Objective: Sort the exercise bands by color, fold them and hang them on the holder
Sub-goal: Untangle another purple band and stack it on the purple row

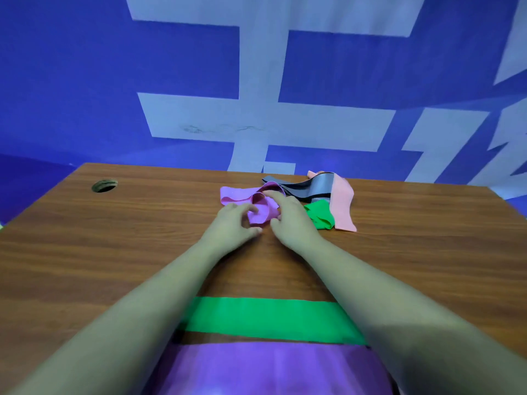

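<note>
Head view: your left hand (pixel 231 223) pinches lilac band (pixel 236 196) on table (pixel 114 238); your right hand (pixel 291 220) rests straight fingers on same band, gripping nothing.

The table (pixel 114 252) shows low-sheen wood grain; the lower-centre green band (pixel 268 320) looks matt, the purple band (pixel 271 369) below it glossy.

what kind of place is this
Probably an indoor workroom or office, not a gym floor: a wood-grain desk with a round cable hole sits before a blue wall bearing big white characters. Loose exercise bands lie on the desk.
</note>
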